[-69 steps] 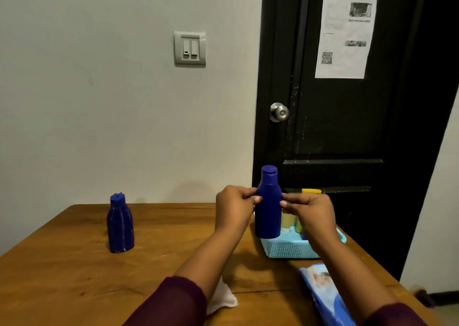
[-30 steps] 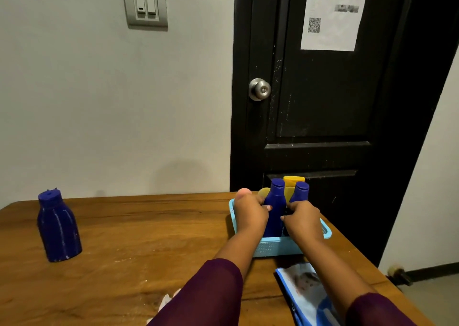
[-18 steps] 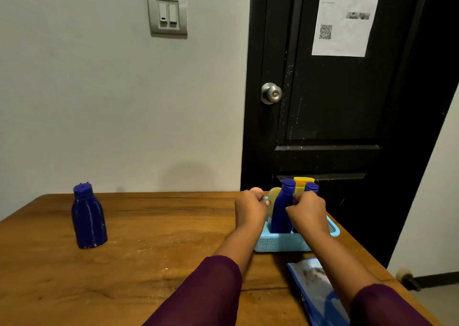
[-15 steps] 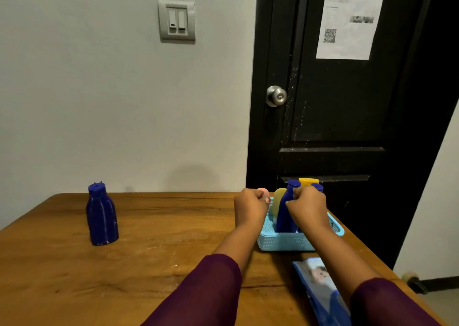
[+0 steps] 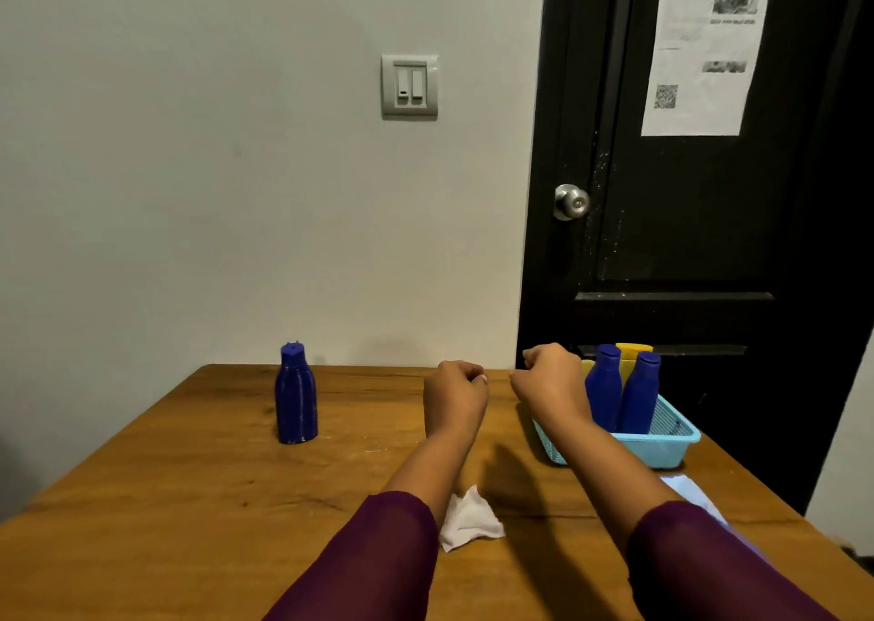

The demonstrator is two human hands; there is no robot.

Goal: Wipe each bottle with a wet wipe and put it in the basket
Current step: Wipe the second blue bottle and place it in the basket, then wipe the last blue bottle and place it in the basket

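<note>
A light blue basket (image 5: 671, 443) sits at the table's right edge. It holds two upright blue bottles (image 5: 604, 393) (image 5: 639, 398) with a yellow bottle (image 5: 633, 354) behind them. One more blue bottle (image 5: 296, 396) stands alone on the table's far left. A crumpled white wet wipe (image 5: 468, 521) lies between my forearms. My left hand (image 5: 454, 396) hovers over the table's middle, fingers curled, nothing in it. Just left of the basket, my right hand (image 5: 551, 384) is raised the same way, curled and holding nothing.
The wooden table (image 5: 189, 502) abuts a grey wall. A wet-wipe pack (image 5: 695, 497) lies by my right forearm near the table's right edge. A black door (image 5: 700, 223) with a metal knob stands behind the basket.
Both hands set the blue bottle into the basket, let go and drew back to the left. The view has shifted left, so the lone bottle now appears nearer the middle.
</note>
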